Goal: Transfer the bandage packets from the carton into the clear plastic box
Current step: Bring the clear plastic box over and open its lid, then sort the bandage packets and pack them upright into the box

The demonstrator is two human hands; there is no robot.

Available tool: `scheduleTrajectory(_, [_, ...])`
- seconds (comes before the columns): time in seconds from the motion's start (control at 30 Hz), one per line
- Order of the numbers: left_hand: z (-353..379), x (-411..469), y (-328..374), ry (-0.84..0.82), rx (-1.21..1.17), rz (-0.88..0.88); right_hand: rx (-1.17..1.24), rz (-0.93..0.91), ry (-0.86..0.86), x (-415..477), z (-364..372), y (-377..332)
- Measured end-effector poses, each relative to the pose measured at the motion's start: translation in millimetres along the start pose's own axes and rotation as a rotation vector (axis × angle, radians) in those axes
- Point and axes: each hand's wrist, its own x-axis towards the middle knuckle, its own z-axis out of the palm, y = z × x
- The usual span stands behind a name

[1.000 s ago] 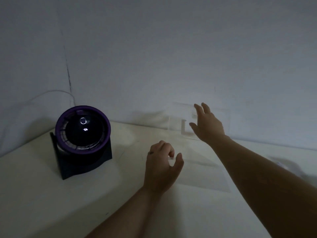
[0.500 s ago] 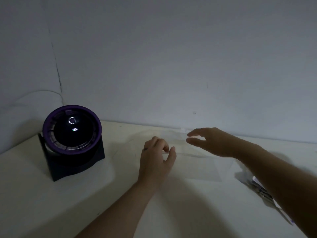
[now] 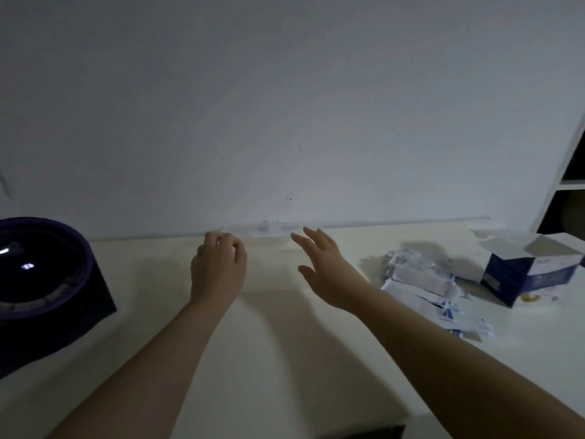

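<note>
Your right hand [image 3: 323, 274], fingers wide, could bump the hard-to-see box [image 3: 262, 229] away; on your left hand [image 3: 218, 270] the fingers are curled, and I cannot tell if they hold it.

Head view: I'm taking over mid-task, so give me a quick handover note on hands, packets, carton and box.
Left hand: fingers curled beside the clear plastic box; grip unclear. Right hand: open, holds nothing.
Bandage packets: piled on the table, right of the right hand. Carton: open, further right.
Done: packets out. Left: none visibly boxed; move the pile in.
</note>
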Motion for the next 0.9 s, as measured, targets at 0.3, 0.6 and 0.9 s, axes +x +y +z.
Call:
scheduleTrajectory(0.3, [7, -45, 57, -0.005, -0.150, 0.650, -0.221, 0.406, -0.080, -72, -72, 94])
scheduleTrajectory(0.6, [42, -75, 82, -0.463, -0.183, 0.571, -0.287, 0.394, -0.154, -100, -55, 109])
scheduleTrajectory(0.9, [35, -69, 68, -0.472, -0.179, 0.529, -0.041, 0.328, 0.046, -84, -60, 101])
